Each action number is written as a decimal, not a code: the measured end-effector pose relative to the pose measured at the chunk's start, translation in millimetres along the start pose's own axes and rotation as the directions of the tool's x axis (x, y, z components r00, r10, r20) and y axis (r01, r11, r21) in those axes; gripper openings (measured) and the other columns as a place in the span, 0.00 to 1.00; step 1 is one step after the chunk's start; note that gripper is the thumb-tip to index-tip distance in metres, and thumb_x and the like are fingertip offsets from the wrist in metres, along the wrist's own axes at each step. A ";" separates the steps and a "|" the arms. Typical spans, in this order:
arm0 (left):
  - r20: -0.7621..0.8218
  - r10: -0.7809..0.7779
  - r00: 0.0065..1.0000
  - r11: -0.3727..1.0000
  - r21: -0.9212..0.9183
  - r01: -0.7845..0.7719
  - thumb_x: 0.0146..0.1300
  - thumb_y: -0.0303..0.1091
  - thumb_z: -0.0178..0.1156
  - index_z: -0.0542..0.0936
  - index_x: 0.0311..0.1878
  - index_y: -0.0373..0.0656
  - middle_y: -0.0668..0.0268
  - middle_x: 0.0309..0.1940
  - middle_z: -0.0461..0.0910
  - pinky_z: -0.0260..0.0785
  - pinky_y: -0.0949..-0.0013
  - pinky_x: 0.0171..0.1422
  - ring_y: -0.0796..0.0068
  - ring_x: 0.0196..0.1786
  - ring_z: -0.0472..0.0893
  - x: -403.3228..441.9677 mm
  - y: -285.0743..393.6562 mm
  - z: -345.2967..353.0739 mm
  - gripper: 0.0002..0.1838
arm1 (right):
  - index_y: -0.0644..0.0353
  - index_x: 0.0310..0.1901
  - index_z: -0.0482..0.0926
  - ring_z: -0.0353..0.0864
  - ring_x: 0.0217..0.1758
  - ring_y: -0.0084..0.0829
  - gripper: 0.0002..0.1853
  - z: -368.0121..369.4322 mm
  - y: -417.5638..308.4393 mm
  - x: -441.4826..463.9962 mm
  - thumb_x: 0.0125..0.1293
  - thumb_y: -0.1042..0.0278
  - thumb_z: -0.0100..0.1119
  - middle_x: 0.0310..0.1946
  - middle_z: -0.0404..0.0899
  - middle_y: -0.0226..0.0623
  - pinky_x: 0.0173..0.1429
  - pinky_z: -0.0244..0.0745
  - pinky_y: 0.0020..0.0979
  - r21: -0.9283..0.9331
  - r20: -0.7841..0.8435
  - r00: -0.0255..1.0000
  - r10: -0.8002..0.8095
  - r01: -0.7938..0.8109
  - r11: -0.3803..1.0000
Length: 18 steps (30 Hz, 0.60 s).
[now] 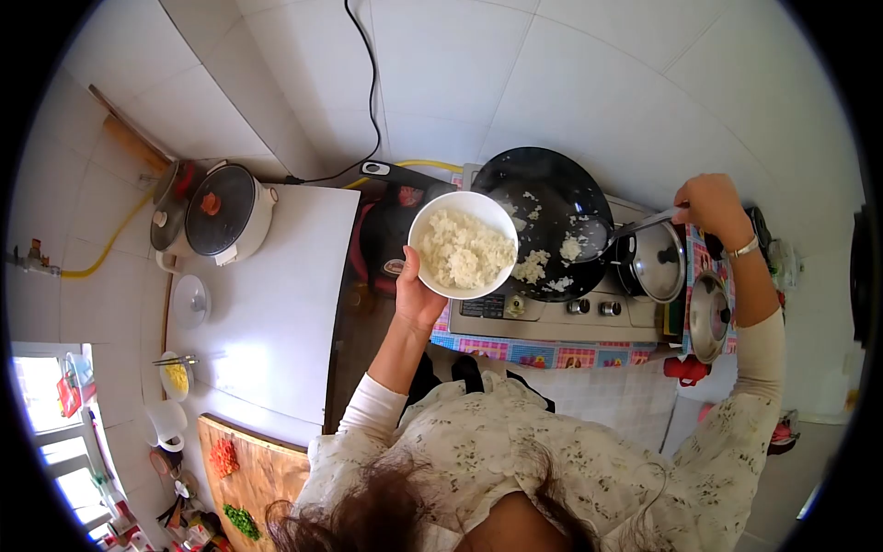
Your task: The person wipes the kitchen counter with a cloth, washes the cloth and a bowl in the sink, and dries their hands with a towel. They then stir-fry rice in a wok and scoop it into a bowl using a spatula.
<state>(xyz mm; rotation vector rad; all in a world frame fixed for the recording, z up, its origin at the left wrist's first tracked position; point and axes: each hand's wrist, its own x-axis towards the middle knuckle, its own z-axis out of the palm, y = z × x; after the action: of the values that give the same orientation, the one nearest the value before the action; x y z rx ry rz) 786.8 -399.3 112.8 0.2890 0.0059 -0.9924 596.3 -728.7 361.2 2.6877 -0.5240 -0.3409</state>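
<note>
A white bowl (463, 246) heaped with white rice (460, 248) is held up by my left hand (418, 296), its thumb over the near left rim. Just right of it, a black wok (543, 175) sits on the stove with scattered clumps of rice inside. My right hand (715, 207) grips the handle of a metal ladle (641, 224), whose head rests inside the wok among the rice.
Right of the wok are a lidded pot (658, 262) and a loose lid (709, 317). A white counter (276, 304) at left carries a lidded cooker (225, 216). Chopped red and green food lies on a wooden board (276, 474). A dark pan (382, 230) is behind the bowl.
</note>
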 end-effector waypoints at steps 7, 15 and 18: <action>-0.091 0.036 0.995 0.999 -0.012 -0.037 0.60 0.59 0.53 0.62 0.66 0.43 0.61 0.64 0.65 0.55 0.56 0.70 0.61 0.66 0.64 -11.3 4.4 -16.6 0.37 | 0.49 0.19 0.83 0.78 0.26 0.34 0.11 -20.3 -13.9 45.4 0.31 0.58 0.74 0.17 0.78 0.33 0.35 0.65 0.34 -0.334 0.163 0.982 -0.091 0.142 0.932; -0.126 0.085 0.988 0.996 0.024 -0.082 0.58 0.58 0.57 0.61 0.66 0.40 0.60 0.63 0.66 0.55 0.57 0.70 0.60 0.66 0.64 -23.1 11.4 -20.3 0.40 | 0.49 0.21 0.84 0.80 0.26 0.36 0.11 -13.1 -32.8 62.0 0.33 0.59 0.73 0.18 0.79 0.32 0.32 0.71 0.35 -0.102 0.386 0.913 -0.135 0.187 0.977; -0.144 0.102 0.984 0.994 0.037 -0.098 0.58 0.59 0.56 0.60 0.66 0.41 0.60 0.64 0.65 0.55 0.56 0.70 0.60 0.66 0.64 -27.8 14.0 -23.2 0.40 | 0.49 0.24 0.85 0.80 0.27 0.36 0.11 -9.2 -40.0 64.3 0.37 0.57 0.71 0.20 0.80 0.32 0.32 0.72 0.36 -0.048 0.454 0.880 -0.141 0.182 0.982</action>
<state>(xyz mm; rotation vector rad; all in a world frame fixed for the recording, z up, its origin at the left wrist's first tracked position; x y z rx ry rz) 786.1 -363.6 97.6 0.3853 0.1091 -0.8701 669.4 -717.3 342.9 2.5677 -0.3941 -1.0265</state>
